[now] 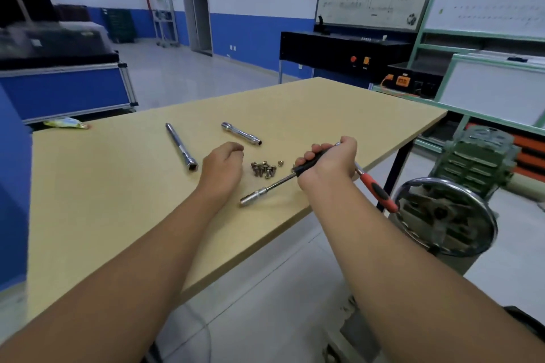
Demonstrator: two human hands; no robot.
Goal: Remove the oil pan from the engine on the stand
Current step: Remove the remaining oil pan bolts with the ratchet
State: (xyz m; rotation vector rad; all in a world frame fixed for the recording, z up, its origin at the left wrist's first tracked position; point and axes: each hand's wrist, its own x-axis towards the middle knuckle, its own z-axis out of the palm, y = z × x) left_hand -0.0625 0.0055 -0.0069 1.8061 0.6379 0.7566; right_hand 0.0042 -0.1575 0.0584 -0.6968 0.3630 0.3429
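1. Right hand [327, 160] clamped around black-handled nut driver [274, 184]; socket tip pointing near-left, just above table [118, 215]. Red-handled ratchet [376, 187] also gripped, jutting near-right past table edge.
2. Left hand [221, 168] loosely curled, holding nothing visible, resting just left of bolts [264, 169].
3. Bolts heaped between both hands.
4. Farther back: long extension bar [181, 147] left, shorter socket bar [241, 133] beyond bolts.
5. Far left corner: crumpled wrapper [66, 123].
6. Right of table: engine stand handwheel [445, 216], green gearbox [477, 153] behind. Oil pan out of sight.
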